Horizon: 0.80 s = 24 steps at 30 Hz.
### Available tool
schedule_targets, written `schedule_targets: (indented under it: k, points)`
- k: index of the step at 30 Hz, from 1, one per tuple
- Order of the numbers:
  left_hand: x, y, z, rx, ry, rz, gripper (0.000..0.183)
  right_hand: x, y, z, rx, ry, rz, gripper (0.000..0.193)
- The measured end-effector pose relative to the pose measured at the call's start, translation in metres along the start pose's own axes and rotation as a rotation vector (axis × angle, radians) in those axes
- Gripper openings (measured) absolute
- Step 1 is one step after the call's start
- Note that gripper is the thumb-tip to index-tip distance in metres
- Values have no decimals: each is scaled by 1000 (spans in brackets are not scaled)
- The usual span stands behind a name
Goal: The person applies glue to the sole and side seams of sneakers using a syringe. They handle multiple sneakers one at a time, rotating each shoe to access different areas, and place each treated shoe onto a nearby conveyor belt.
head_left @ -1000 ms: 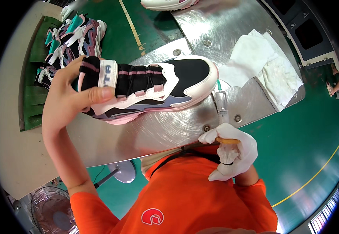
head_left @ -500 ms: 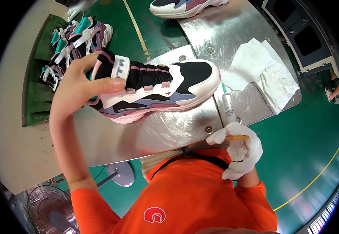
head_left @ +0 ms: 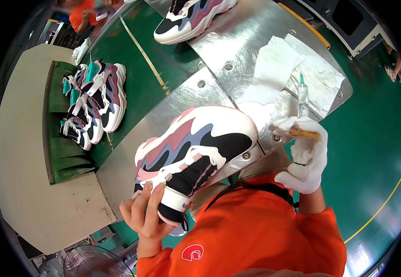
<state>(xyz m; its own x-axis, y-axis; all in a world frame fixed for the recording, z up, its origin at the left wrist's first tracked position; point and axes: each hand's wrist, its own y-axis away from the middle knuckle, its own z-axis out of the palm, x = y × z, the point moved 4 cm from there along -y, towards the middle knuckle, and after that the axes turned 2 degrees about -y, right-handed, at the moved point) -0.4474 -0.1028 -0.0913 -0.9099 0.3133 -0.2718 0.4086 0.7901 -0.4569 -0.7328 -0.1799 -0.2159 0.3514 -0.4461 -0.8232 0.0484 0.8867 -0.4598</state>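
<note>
A chunky sneaker (head_left: 182, 147) in white, black, blue-grey and mauve is tilted over the metal tabletop, its outer side and sole edge turned up and its toe pointing right. My left hand (head_left: 147, 214) is closed on it at the ankle opening, fingers by the white tongue tab. My right hand (head_left: 308, 159), in a white glove, is curled round a clear syringe (head_left: 303, 99) with a green needle tip pointing away from me. A thin yellowish-brown stick (head_left: 304, 134) also lies in that hand's grip. The syringe is apart from the sneaker.
White cloths (head_left: 274, 69) lie on the metal tabletop (head_left: 237, 41) at the right. Another sneaker (head_left: 193, 21) stands at the far edge. Several similar sneakers (head_left: 96, 101) sit on a green surface at the left. A fan (head_left: 96, 263) stands at lower left. Another person (head_left: 83, 18) is far off.
My left hand has drawn the shoe's heel end toward me and rolled its side upward. My right hand has moved right with the syringe. The whole view has shifted.
</note>
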Motion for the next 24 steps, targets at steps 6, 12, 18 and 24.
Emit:
schedule_targets:
  k: [6,12,18,24]
  points:
    - [-13,-2,2,-14,69,39,47,-20,-11,-19,97,218,343,77]
    - [-14,-15,4,-28,105,2,59,-23,0,-31,64,-422,524,79]
    - [-12,-17,4,-18,110,12,66,-12,5,-26,-87,-744,476,98]
    - [-11,-19,3,-20,117,2,66,-11,3,-27,-176,-815,457,97]
